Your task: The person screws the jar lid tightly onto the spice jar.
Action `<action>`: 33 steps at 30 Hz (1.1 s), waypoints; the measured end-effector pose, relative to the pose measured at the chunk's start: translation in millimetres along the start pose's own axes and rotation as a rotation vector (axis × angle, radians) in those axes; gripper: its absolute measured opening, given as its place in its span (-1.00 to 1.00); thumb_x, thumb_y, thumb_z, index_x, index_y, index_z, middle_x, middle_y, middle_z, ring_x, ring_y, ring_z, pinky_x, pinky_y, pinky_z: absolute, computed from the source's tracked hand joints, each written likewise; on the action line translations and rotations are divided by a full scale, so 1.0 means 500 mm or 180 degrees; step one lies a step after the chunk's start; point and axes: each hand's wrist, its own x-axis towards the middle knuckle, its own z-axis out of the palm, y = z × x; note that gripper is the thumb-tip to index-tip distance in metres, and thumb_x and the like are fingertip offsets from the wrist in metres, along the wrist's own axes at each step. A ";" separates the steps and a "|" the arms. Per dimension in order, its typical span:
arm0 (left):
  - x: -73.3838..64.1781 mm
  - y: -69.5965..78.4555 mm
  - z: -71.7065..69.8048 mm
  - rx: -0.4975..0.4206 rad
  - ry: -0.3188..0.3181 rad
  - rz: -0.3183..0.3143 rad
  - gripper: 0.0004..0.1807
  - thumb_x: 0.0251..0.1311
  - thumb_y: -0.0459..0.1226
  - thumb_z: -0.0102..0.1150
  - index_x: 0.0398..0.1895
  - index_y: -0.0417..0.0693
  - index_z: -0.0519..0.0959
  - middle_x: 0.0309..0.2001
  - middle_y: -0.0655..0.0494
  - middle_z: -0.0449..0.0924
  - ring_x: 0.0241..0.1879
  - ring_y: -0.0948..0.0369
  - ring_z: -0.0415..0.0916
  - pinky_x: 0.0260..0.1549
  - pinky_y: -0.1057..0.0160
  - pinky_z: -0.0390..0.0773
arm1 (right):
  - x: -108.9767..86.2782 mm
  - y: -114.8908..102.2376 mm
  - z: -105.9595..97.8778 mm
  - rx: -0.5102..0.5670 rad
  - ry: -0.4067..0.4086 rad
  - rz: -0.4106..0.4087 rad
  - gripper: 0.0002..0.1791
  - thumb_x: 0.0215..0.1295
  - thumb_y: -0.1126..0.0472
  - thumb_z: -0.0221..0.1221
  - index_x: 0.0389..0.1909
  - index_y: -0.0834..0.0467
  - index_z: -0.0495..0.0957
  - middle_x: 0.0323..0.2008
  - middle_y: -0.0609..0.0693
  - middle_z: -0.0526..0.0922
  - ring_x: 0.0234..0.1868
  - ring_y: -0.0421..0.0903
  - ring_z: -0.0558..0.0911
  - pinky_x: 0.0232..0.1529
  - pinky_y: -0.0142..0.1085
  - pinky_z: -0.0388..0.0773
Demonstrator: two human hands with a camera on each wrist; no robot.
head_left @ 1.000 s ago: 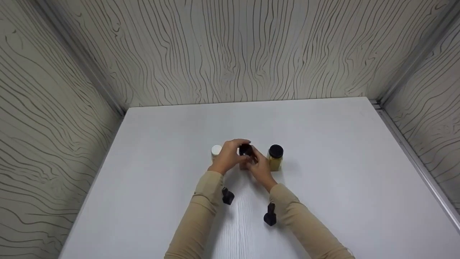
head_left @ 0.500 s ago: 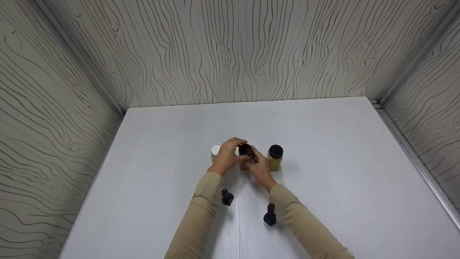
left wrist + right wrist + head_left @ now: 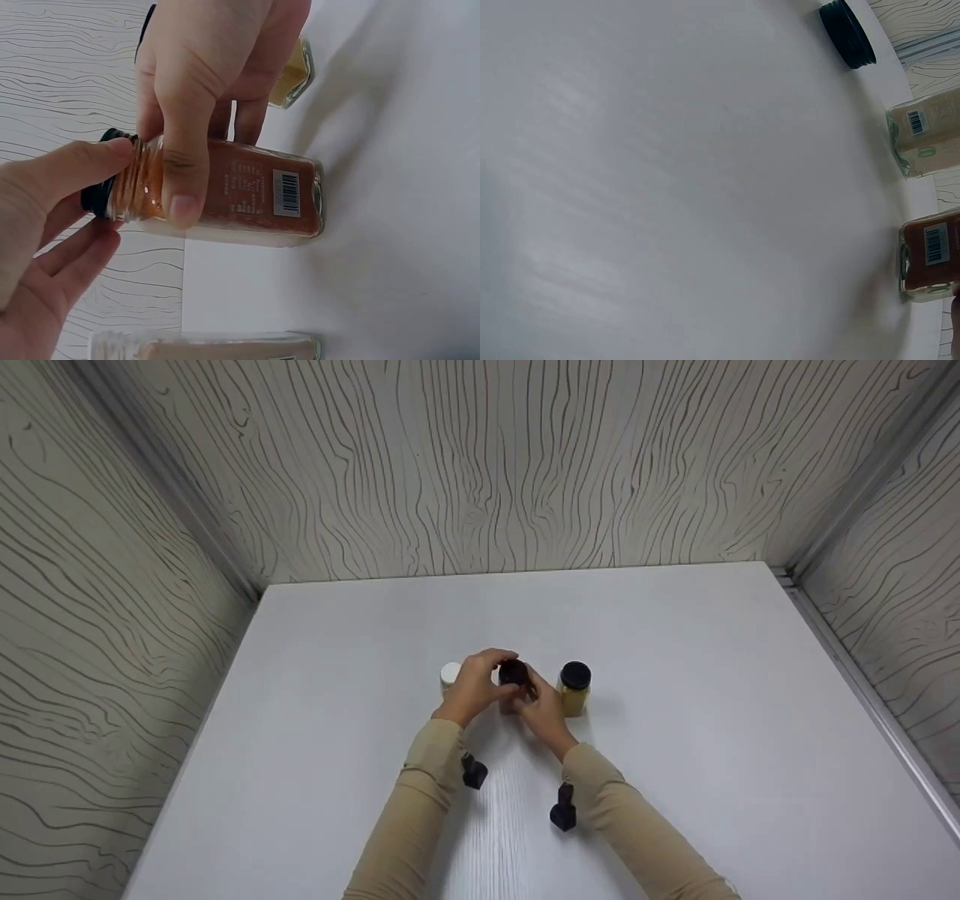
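Note:
Between both hands stands a glass jar of red-brown powder (image 3: 247,184) with a barcode label. My left hand (image 3: 472,686) pinches its black cap (image 3: 97,199) between thumb and fingers. Lower on the same jar, my right hand (image 3: 546,712) grips the body, its thumb (image 3: 184,172) across the front in the left wrist view. That view also shows glass threads below the cap. A jar of beige powder (image 3: 930,139), with a white top (image 3: 451,673), stands to the left, partly hidden by my left hand in the head view.
A jar of yellow powder (image 3: 574,701) with a black lid (image 3: 575,675) stands right of my right hand. In the right wrist view a loose black cap (image 3: 847,34) lies beyond the beige jar. Patterned panels (image 3: 480,465) rise behind and beside the white table (image 3: 712,697).
The left fingers lift a little, then settle back around the black cap. The right hand stays on the jar; the other jars stay in place.

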 end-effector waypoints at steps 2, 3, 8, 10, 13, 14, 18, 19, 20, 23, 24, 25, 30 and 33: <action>-0.001 -0.001 -0.001 0.0000 0.0009 -0.0006 -0.53 0.05 -0.40 0.36 0.07 -0.32 0.54 0.04 -0.19 0.64 0.06 0.00 0.61 0.10 0.16 0.63 | 0.000 0.000 0.001 0.0013 0.0000 0.0014 -0.34 0.12 0.51 0.16 0.29 0.53 0.24 0.27 0.48 0.36 0.29 0.32 0.42 0.31 0.08 0.44; -0.001 -0.001 -0.001 0.0002 0.0012 -0.0012 -0.54 0.05 -0.40 0.37 0.07 -0.31 0.55 0.04 -0.19 0.64 0.06 0.01 0.61 0.10 0.16 0.63 | 0.000 0.000 0.001 0.0014 0.0006 0.0028 -0.34 0.12 0.51 0.16 0.29 0.53 0.24 0.27 0.47 0.36 0.29 0.32 0.42 0.31 0.08 0.43; -0.003 -0.003 -0.001 -0.0046 -0.0021 -0.0059 -0.54 0.05 -0.41 0.35 0.08 -0.31 0.54 0.06 -0.18 0.63 0.09 0.00 0.60 0.13 0.15 0.62 | 0.000 -0.002 0.001 -0.0025 0.0019 0.0058 -0.34 0.12 0.50 0.18 0.29 0.51 0.26 0.28 0.45 0.37 0.29 0.31 0.43 0.32 0.06 0.44; -0.003 -0.004 0.000 -0.0064 -0.0040 -0.0071 -0.53 0.06 -0.42 0.34 0.10 -0.30 0.53 0.08 -0.18 0.62 0.11 0.00 0.59 0.14 0.15 0.61 | 0.000 -0.004 0.002 -0.0048 0.0021 0.0074 -0.33 0.13 0.49 0.18 0.30 0.50 0.25 0.28 0.45 0.37 0.30 0.31 0.42 0.33 0.08 0.43; -0.004 -0.005 0.000 -0.0117 -0.0056 -0.0058 -0.52 0.08 -0.42 0.33 0.11 -0.31 0.52 0.09 -0.20 0.60 0.12 -0.02 0.57 0.16 0.15 0.61 | -0.001 -0.007 0.001 -0.0059 0.0009 0.0099 -0.33 0.13 0.48 0.19 0.30 0.50 0.25 0.29 0.44 0.36 0.31 0.29 0.42 0.34 0.08 0.41; -0.004 -0.006 -0.001 -0.0131 -0.0052 -0.0056 -0.52 0.08 -0.42 0.33 0.11 -0.32 0.52 0.09 -0.20 0.60 0.12 -0.02 0.57 0.16 0.15 0.60 | -0.002 -0.008 0.001 -0.0054 0.0005 0.0096 -0.33 0.13 0.48 0.18 0.30 0.50 0.24 0.29 0.44 0.36 0.31 0.29 0.41 0.34 0.09 0.41; -0.005 -0.008 -0.002 -0.0095 -0.0037 -0.0072 -0.51 0.07 -0.40 0.34 0.12 -0.30 0.51 0.08 -0.18 0.60 0.10 0.00 0.57 0.13 0.16 0.62 | -0.002 -0.010 0.001 -0.0011 -0.0022 0.0107 -0.32 0.14 0.47 0.18 0.31 0.50 0.23 0.31 0.44 0.34 0.33 0.29 0.40 0.33 0.09 0.41; -0.005 -0.008 -0.002 -0.0071 -0.0030 -0.0081 -0.51 0.07 -0.40 0.35 0.12 -0.30 0.52 0.07 -0.17 0.61 0.09 0.01 0.58 0.11 0.16 0.62 | -0.002 -0.010 0.000 -0.0014 -0.0023 0.0114 -0.32 0.14 0.47 0.18 0.31 0.50 0.23 0.31 0.44 0.34 0.33 0.29 0.40 0.33 0.08 0.42; -0.005 -0.008 -0.003 -0.0036 -0.0033 -0.0097 -0.51 0.07 -0.39 0.35 0.12 -0.29 0.52 0.06 -0.17 0.61 0.07 0.01 0.58 0.09 0.16 0.63 | -0.001 -0.009 0.000 -0.0024 -0.0022 0.0116 -0.32 0.15 0.47 0.18 0.31 0.50 0.23 0.31 0.44 0.34 0.32 0.29 0.40 0.32 0.08 0.43; -0.006 -0.005 -0.005 -0.0031 -0.0079 -0.0160 -0.50 0.09 -0.39 0.34 0.14 -0.28 0.51 0.06 -0.16 0.62 0.06 0.01 0.56 0.06 0.15 0.64 | 0.000 -0.009 0.000 -0.0046 -0.0012 0.0129 -0.33 0.17 0.46 0.18 0.32 0.50 0.22 0.31 0.44 0.34 0.31 0.30 0.41 0.29 0.06 0.46; -0.007 -0.003 -0.006 -0.0030 -0.0099 -0.0173 -0.50 0.09 -0.40 0.33 0.15 -0.27 0.51 0.06 -0.16 0.61 0.06 0.01 0.56 0.06 0.15 0.63 | 0.000 -0.009 0.000 -0.0054 -0.0006 0.0124 -0.34 0.18 0.46 0.18 0.32 0.49 0.23 0.30 0.44 0.34 0.31 0.30 0.41 0.28 0.05 0.47; -0.007 -0.002 -0.007 -0.0042 -0.0114 -0.0175 -0.50 0.09 -0.41 0.32 0.15 -0.28 0.50 0.06 -0.17 0.61 0.07 0.01 0.56 0.08 0.14 0.63 | 0.000 -0.009 0.000 -0.0061 0.0001 0.0108 -0.35 0.18 0.45 0.18 0.31 0.49 0.24 0.30 0.44 0.35 0.30 0.30 0.42 0.27 0.04 0.49; -0.006 -0.001 -0.002 -0.0052 -0.0088 -0.0141 -0.50 0.07 -0.43 0.33 0.14 -0.30 0.50 0.08 -0.18 0.60 0.10 0.00 0.56 0.11 0.14 0.62 | 0.000 -0.010 0.000 -0.0099 0.0027 -0.0007 -0.36 0.14 0.49 0.16 0.29 0.49 0.27 0.26 0.45 0.40 0.25 0.30 0.47 0.20 0.01 0.54; -0.004 -0.002 0.003 -0.0056 0.0020 -0.0147 -0.49 0.04 -0.39 0.37 0.11 -0.29 0.52 0.07 -0.17 0.60 0.07 0.00 0.58 0.10 0.14 0.63 | -0.001 -0.009 -0.001 -0.0095 0.0039 -0.0029 -0.34 0.08 0.52 0.15 0.28 0.50 0.28 0.25 0.46 0.40 0.25 0.31 0.47 0.20 0.03 0.54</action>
